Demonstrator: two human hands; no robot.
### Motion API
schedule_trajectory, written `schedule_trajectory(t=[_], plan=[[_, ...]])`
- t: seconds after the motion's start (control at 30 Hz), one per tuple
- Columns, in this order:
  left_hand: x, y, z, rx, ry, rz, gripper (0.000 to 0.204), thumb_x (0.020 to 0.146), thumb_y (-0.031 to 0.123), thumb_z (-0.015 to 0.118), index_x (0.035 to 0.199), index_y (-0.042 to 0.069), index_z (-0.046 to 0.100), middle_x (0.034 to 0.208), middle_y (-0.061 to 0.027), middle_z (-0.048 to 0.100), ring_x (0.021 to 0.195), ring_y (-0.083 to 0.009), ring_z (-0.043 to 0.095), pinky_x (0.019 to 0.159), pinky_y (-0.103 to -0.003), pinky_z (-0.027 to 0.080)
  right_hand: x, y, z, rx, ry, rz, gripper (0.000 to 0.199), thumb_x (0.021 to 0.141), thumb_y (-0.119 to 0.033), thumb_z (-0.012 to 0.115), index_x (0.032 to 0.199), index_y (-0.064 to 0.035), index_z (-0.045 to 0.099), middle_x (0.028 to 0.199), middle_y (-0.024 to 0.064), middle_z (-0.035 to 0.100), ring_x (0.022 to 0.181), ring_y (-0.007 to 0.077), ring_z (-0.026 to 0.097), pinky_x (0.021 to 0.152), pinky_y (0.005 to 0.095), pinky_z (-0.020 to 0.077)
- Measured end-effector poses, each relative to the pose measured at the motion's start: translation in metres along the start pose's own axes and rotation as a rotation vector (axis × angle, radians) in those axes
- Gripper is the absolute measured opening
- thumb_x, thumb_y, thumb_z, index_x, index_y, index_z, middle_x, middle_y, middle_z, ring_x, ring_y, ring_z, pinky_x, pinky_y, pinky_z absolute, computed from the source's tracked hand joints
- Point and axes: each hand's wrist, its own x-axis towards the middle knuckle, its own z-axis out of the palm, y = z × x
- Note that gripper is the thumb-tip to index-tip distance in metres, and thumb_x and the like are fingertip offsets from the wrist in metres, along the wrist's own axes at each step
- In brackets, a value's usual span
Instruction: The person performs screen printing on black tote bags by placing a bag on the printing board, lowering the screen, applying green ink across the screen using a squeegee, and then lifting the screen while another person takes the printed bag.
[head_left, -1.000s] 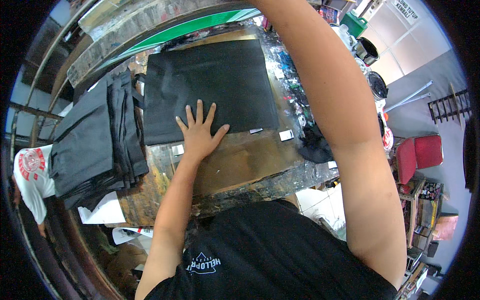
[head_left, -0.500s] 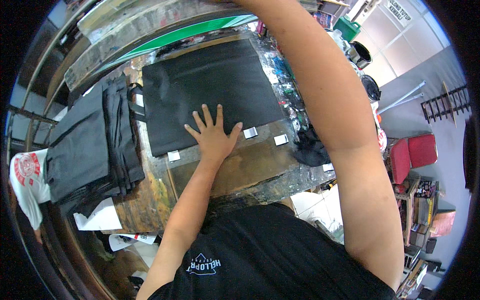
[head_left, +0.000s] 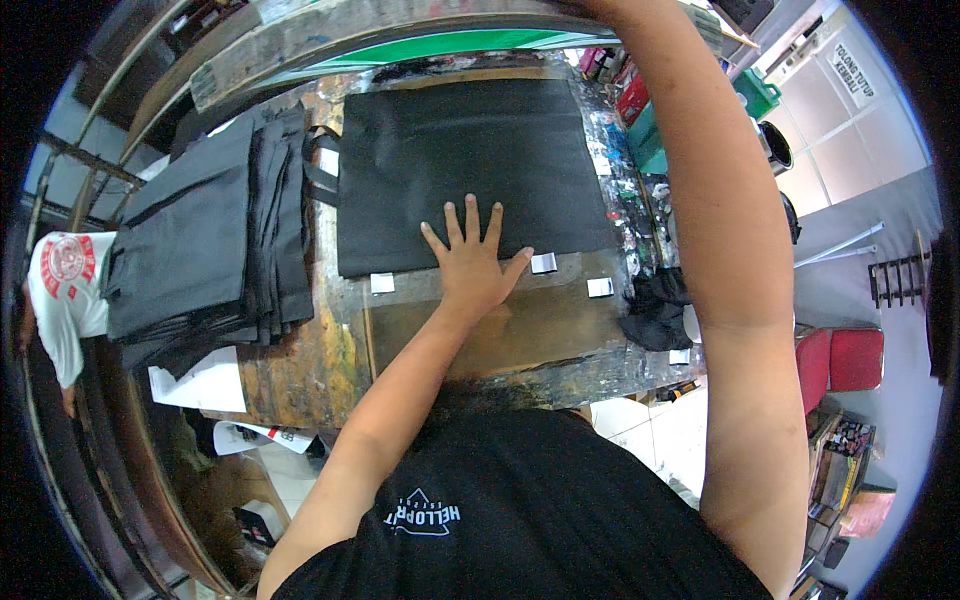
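Observation:
A black fabric bag point(head_left: 440, 150) lies flat on the work table, one handle sticking out at its left side. My left hand point(head_left: 475, 265) rests open on the bag's near edge, its fingers spread and palm down. My right arm stretches far forward to the wooden frame point(head_left: 300, 55) at the back of the table. Of my right hand point(head_left: 600, 6) only a small part shows at the upper edge; its fingers are out of sight. Small white tabs point(head_left: 543, 263) sit along the bag's near side, one close to my left thumb.
A pile of black bags point(head_left: 190, 240) stands at the left on the paint-stained table point(head_left: 310, 375). Behind the bag is a green-and-white screen point(head_left: 450, 45). Black cloth point(head_left: 655, 310) lies at the right, with a green container point(head_left: 648, 140) farther back. Red chairs point(head_left: 855, 360) stand beyond.
The view has shifted, so the table and bags sit farther right and slightly turned. My left hand stays flat on the bag, and my right arm remains stretched forward.

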Motion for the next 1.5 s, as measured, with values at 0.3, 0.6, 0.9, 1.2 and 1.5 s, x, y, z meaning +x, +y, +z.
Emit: schedule_trajectory(t=[0.3, 0.6, 0.9, 1.2, 1.5], plan=[[-0.014, -0.032, -0.05, -0.276, 0.064, -0.08, 0.083, 0.093, 0.062, 0.063, 0.152, 0.006, 0.048, 0.15, -0.0243, 0.049, 0.141, -0.0403, 0.043, 0.116, -0.058, 0.03, 0.004, -0.005, 0.002, 0.011, -0.045, 0.005, 0.084, 0.1, -0.078, 0.03, 0.104, -0.0021, 0.066, 0.091, 0.0102, 0.068, 0.085, 0.0178, 0.064, 0.081, 0.038, 0.0565], [0.01, -0.132, -0.184, -1.679, 0.527, -0.221, 0.075, 0.095, 0.021, 0.077, 0.154, 0.003, 0.035, 0.104, -0.0084, 0.07, 0.093, -0.0157, 0.066, 0.084, -0.03, 0.054, -0.04, -0.015, 0.012, -0.035, -0.047, -0.018, 0.07, 0.101, -0.071, 0.042, 0.088, -0.0067, 0.064, 0.075, 0.0059, 0.061, 0.071, 0.0192, 0.053, 0.076, 0.041, 0.0436], [-0.072, -0.137, -0.11, -1.189, 0.414, -0.4, 0.072, 0.069, 0.016, 0.097, 0.128, -0.003, 0.062, 0.113, -0.0086, 0.071, 0.099, -0.0177, 0.068, 0.09, -0.032, 0.056, -0.174, -0.013, 0.108, 0.062, -0.109, -0.19, 0.055, 0.074, -0.026, 0.082, 0.117, -0.0085, 0.052, 0.105, 0.0103, 0.058, 0.105, 0.0304, 0.057, 0.091, 0.0494, 0.0383], [-0.114, -0.15, -0.043, -0.586, 0.445, -0.381, 0.112, 0.054, 0.036, 0.102, 0.146, -0.002, 0.052, 0.13, -0.0184, 0.064, 0.118, -0.036, 0.055, 0.105, -0.045, 0.041, -0.179, 0.003, 0.149, 0.113, -0.146, -0.079, 0.058, 0.07, -0.016, 0.083, 0.118, -0.0105, 0.052, 0.105, 0.0096, 0.058, 0.106, 0.0312, 0.056, 0.085, 0.0455, 0.0348], [-0.115, -0.154, -0.041, -0.564, 0.43, -0.389, 0.117, 0.052, 0.043, 0.102, 0.148, -0.002, 0.05, 0.136, -0.019, 0.062, 0.122, -0.0362, 0.052, 0.108, -0.047, 0.037, -0.195, -0.012, 0.133, 0.136, -0.269, -0.115, 0.058, 0.071, -0.018, 0.084, 0.119, -0.0089, 0.052, 0.106, 0.0103, 0.058, 0.106, 0.0316, 0.056, 0.088, 0.0458, 0.0358]])
